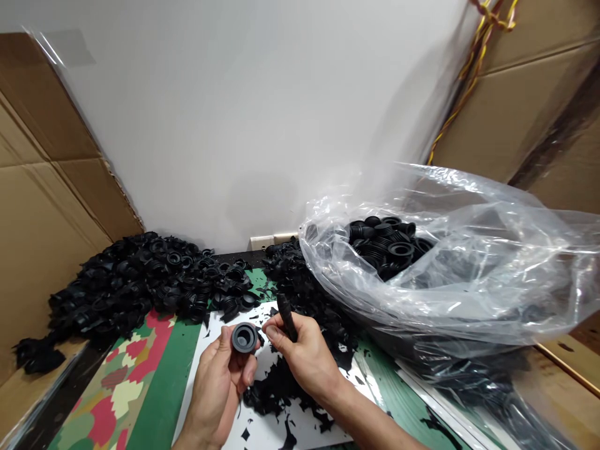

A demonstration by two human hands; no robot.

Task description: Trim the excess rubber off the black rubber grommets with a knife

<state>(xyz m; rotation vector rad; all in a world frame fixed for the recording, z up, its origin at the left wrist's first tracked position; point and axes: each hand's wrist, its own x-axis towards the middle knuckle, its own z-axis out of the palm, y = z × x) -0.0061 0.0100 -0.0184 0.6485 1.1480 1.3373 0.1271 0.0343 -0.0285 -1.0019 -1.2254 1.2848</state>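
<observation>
Pinching a round black rubber part (244,338) by its rim, the left hand (219,384) is partly closed, thumb on one side and fingers curled around the other. The part's stepped, hollow face is turned up toward the head camera. Just beside it, the right hand (307,356) is curled around a dark, pen-like tool (287,317), which stands up out of the grip at a slight tilt; its lower end is hidden by the hand. The right thumb and forefinger come close together near the part; whether they touch it or hold anything between them cannot be told. Under both hands lies a white sheet (192,409), with loose black scraps (269,390) heaped below the right hand. Beyond the left hand and to its left, a large pile of black rubber pieces (126,281) reaches toward a cardboard panel (56,181). Beyond the right hand, more dark scraps are noted, and to its right sits an open clear plastic bag (469,312) containing ribbed black parts (384,244). A pale wall (234,112) rises behind everything.
</observation>
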